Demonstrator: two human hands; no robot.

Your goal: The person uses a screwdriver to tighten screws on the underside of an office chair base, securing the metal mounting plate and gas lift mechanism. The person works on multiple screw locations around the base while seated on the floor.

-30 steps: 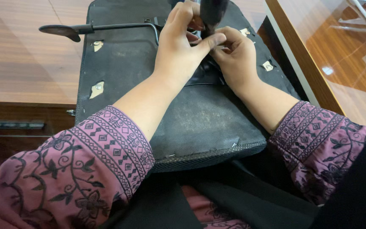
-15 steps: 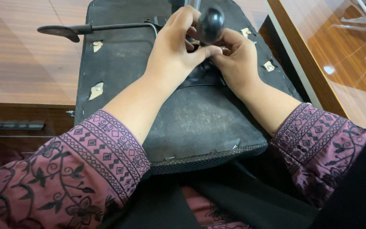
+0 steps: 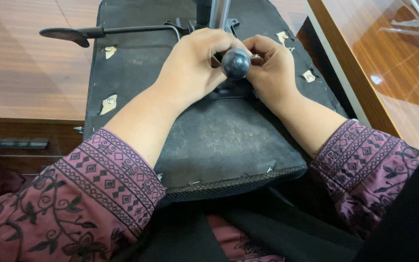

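Lever arm w/ flat black paddle end [image 3: 69, 35] sticks out far left across the upturned black fabric chair seat [image 3: 219, 140], then my left hand [image 3: 195, 68] wraps the round dark tool handle [image 3: 235, 63], shaft pointing away twd the centre mechanism, right hand [image 3: 272, 70] pinched shut just beside it, contents hidden.

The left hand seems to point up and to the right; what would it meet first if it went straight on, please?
Most likely the round dark knob, already against the left hand, with the right hand just beyond; depth is uncertain.
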